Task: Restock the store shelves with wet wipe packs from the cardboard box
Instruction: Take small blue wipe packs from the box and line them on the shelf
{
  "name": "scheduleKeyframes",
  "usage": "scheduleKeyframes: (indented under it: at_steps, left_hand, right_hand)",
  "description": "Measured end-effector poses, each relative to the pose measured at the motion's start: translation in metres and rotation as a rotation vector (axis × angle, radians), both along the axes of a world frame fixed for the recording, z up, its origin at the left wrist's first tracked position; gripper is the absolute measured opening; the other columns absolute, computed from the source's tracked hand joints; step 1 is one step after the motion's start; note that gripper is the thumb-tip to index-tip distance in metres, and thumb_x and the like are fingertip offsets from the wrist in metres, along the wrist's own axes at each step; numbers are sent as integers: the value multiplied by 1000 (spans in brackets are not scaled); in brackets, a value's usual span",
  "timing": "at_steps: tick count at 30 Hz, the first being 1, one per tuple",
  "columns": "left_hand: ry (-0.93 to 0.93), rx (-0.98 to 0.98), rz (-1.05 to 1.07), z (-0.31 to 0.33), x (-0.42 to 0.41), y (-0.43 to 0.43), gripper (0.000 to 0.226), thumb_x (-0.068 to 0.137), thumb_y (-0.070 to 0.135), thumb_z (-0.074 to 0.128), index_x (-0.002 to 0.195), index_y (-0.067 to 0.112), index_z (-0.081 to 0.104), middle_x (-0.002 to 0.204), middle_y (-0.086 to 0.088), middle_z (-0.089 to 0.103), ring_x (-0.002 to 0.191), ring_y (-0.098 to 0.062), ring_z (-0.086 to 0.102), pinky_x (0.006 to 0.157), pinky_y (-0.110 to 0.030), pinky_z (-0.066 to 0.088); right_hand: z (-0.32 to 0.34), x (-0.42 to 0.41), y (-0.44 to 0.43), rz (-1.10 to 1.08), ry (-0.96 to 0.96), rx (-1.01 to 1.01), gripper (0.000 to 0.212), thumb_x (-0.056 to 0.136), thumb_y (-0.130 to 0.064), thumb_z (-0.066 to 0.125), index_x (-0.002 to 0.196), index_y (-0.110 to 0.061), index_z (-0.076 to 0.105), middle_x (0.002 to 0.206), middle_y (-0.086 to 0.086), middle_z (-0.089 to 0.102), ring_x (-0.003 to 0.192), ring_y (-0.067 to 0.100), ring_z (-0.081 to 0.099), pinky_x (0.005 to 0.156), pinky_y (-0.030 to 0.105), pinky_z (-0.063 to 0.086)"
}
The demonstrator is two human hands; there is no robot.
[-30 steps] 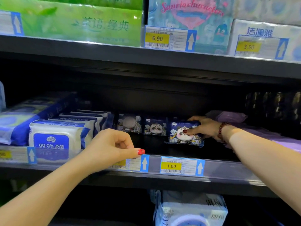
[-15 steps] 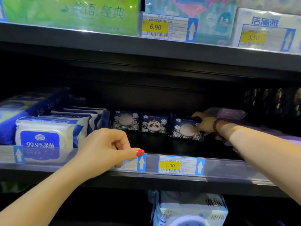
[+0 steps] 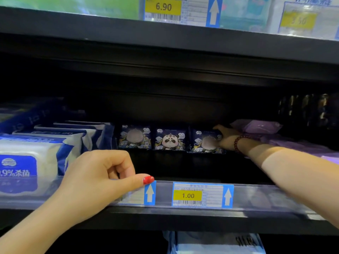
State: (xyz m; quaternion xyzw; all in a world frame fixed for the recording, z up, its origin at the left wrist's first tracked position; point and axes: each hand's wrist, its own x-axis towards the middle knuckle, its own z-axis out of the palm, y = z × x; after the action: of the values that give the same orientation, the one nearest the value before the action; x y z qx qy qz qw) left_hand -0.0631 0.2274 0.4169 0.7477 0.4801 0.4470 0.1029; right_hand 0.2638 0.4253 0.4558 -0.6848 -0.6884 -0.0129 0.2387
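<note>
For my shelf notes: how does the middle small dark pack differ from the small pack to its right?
The middle pack shows a panda face; the right pack shows a plain grey disc. The middle pack is untouched; the right hand touches the right pack. Both are small, dark blue, cloud-patterned, in one row.
</note>
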Motion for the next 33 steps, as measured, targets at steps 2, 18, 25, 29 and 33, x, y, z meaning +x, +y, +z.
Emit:
scheduleKeyframes:
  at_steps: [2,18,25,29,33]
  left_hand:
    - [9,6,1,-1,-1,1,56,41,82,54,73,38,65,52,6,65,48,-7,59,47,-18,49]
    - [45,86,68,-7,2,5,54,55,88,52,77,40,62,57,17,64,63,-2,61,62,-34,55]
    - [217,274,220,-16,4,5,49,69,79,43,68,33,59,67,17,61,69,-1,58,64,-33,53]
    - [357,422,226,-26,12,-11,43,82,60,43,101,27,64,98,13,63,97,-10,58,91,-35,44]
    - [471,539,211,-46,19,-43,50,83,48,49,120,16,60,123,-3,59,119,-25,51,103,-40,33]
  right_hand:
    - [-1,1,0,-7,-20,7,66,86,-31,69,143,-19,37,136,9,53,122,25,52,91,20,38]
    - [24,-7,-43,-30,-305,67,58,85,-44,62,137,-23,44,133,10,56,116,29,57,93,34,49]
    - [33,-39,-119,73,-317,87,48,89,-46,55,132,-27,47,130,5,55,115,25,54,88,30,46]
    - [6,-57,-182,176,-322,346,45,87,-43,58,125,-20,54,118,7,57,111,28,53,90,36,45]
    - [-30,-67,-240,308,-346,597,43,84,-41,61,119,-16,59,112,4,60,100,27,54,81,38,46]
